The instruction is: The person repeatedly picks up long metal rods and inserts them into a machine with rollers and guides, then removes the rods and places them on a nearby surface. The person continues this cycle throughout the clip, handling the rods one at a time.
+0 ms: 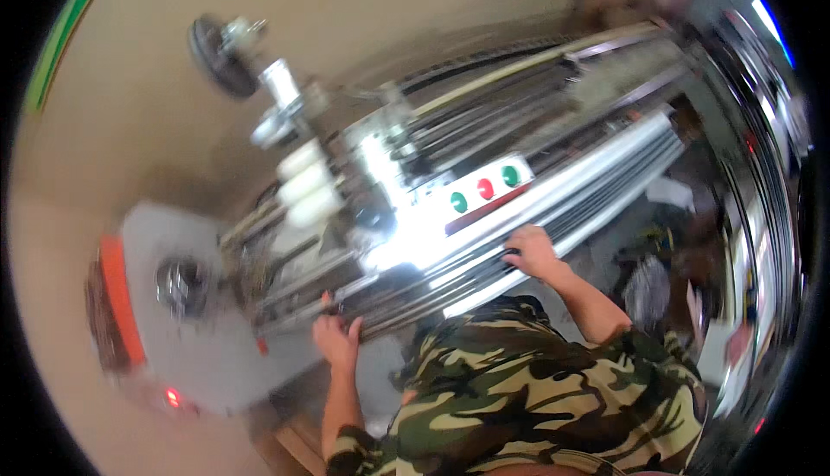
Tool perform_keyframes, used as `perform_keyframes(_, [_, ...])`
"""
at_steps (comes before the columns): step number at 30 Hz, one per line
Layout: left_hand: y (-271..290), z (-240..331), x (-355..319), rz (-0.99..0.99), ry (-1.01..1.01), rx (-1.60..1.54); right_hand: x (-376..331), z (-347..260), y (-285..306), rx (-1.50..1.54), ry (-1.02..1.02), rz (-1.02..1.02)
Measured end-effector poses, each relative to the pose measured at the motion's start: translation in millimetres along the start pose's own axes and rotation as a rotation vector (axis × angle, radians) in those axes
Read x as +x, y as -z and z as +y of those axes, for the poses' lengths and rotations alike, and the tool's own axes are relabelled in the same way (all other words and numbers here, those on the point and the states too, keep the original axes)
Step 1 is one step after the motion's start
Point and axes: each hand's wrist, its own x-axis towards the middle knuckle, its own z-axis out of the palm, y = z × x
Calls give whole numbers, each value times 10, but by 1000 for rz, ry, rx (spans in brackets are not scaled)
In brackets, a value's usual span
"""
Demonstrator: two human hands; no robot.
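Observation:
Long silvery metal profiles (605,184) lie side by side along the front of a bench-like machine (380,143), slanting from lower left to upper right. My left hand (337,338) is at their left end, its thumb and forefinger on either side of a narrow bar. Farther right, my right hand (533,253) curls its fingers over the front profile, thumb toward the left. A white control box (484,189) with two green buttons and a red one sits just behind the profiles. Motion blur softens the exact finger contact.
White rollers (304,184) and a dark wheel (223,57) stand on the machine's left half. A grey end housing (177,303) with an orange stripe is at the left. Stacked long profiles (765,217) line the right side. A clear plastic bag (647,293) lies below right.

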Motion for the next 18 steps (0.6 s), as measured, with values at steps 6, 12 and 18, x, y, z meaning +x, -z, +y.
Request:
perform_keyframes(6, [64, 68, -152, -79, -35, 182, 52, -41, -89, 16, 29, -54])
perform_keyframes(12, [-93, -95, -118, -310, 37, 43, 122, -57, -13, 26, 75, -62])
perform_keyframes(18, [482, 12, -77, -76, -178, 189, 303, -102, 446, -83, 154, -102])
